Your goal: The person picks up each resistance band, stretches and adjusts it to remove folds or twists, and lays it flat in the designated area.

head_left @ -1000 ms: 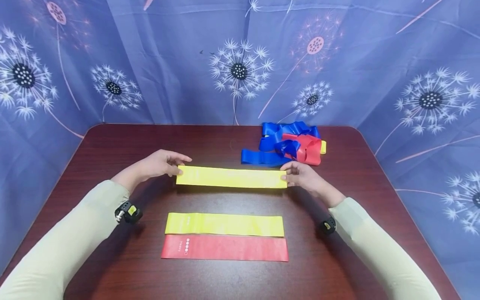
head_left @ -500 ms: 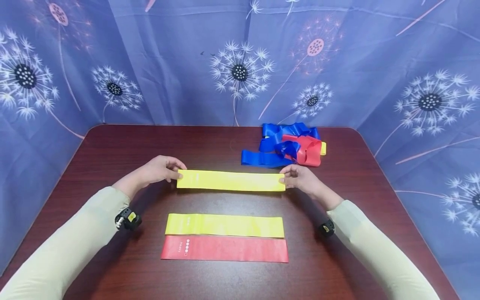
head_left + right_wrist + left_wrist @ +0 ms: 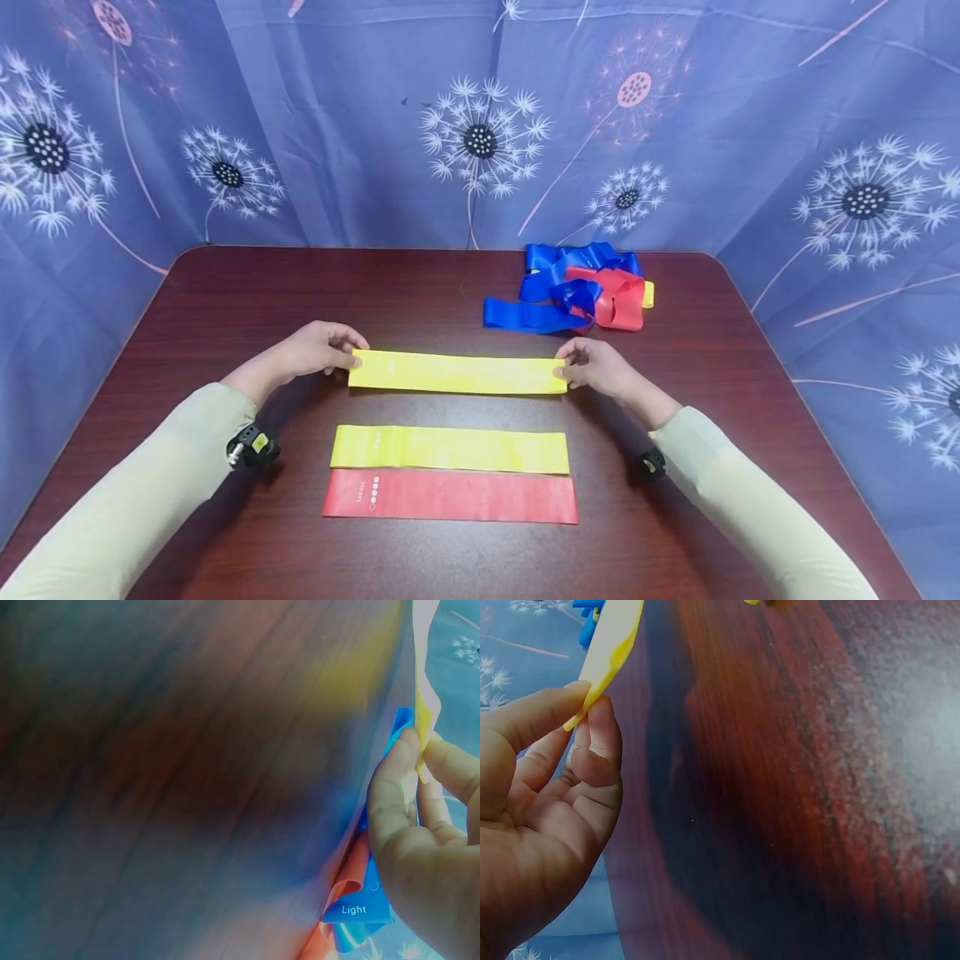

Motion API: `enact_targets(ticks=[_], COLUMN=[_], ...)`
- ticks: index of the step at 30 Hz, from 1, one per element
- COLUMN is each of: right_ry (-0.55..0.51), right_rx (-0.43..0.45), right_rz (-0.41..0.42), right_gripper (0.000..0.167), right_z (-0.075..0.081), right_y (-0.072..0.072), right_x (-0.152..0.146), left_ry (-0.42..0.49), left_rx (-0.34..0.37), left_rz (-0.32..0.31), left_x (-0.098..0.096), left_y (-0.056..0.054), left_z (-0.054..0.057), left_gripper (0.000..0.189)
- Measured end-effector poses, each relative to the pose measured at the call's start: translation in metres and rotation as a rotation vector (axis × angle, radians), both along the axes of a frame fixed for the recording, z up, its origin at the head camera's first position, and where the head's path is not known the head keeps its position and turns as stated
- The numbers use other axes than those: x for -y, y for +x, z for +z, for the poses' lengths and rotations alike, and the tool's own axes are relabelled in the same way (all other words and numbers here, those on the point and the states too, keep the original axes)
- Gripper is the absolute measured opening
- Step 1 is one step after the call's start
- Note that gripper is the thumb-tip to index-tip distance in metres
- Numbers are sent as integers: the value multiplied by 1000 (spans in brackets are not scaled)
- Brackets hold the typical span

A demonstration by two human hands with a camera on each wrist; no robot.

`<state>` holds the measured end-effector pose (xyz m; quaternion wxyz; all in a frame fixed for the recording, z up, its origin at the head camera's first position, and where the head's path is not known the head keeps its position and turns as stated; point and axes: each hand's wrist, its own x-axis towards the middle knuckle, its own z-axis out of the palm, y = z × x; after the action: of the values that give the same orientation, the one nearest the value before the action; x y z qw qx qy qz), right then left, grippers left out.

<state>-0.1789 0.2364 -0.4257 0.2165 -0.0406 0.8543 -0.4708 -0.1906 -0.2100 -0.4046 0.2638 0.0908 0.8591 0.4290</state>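
Note:
A yellow resistance band (image 3: 457, 372) is stretched out flat between both hands, close over the table. My left hand (image 3: 315, 348) pinches its left end between thumb and fingers; the left wrist view shows the thumb pressed on the band's end (image 3: 607, 664). At the other end my right hand (image 3: 597, 367) pinches the band the same way, and in the right wrist view the yellow end (image 3: 423, 742) sits between thumb and finger. Nearer the body, a second yellow band (image 3: 450, 450) lies flat, edge to edge with a red band (image 3: 450, 496) marked "Heavy".
At the back of the table (image 3: 247, 292) lies a loose pile of blue bands (image 3: 532, 315) and a red band (image 3: 618, 300), with a bit of yellow showing at its right. A blue dandelion-print curtain (image 3: 360, 125) surrounds the table's back and sides.
Both hands have brought the held yellow band toward the body, nearer the flat yellow band, and slightly to the left. The left fingers have drawn in closer around its end.

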Motion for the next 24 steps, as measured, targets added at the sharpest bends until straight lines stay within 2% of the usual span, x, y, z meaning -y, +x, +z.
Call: enact_targets(ticks=[15, 24], right_ry=[43, 66], right_rx=[9, -8], right_rz=[1, 19], right_gripper=[25, 21], right_z=[1, 0], right_y=[12, 23], right_x=[7, 11], left_ry=[-4, -60], left_rx=[-46, -68], left_rz=[6, -21], left_x=[4, 4], left_y=[10, 20], left_z=[-5, -8], left_gripper=[32, 29])
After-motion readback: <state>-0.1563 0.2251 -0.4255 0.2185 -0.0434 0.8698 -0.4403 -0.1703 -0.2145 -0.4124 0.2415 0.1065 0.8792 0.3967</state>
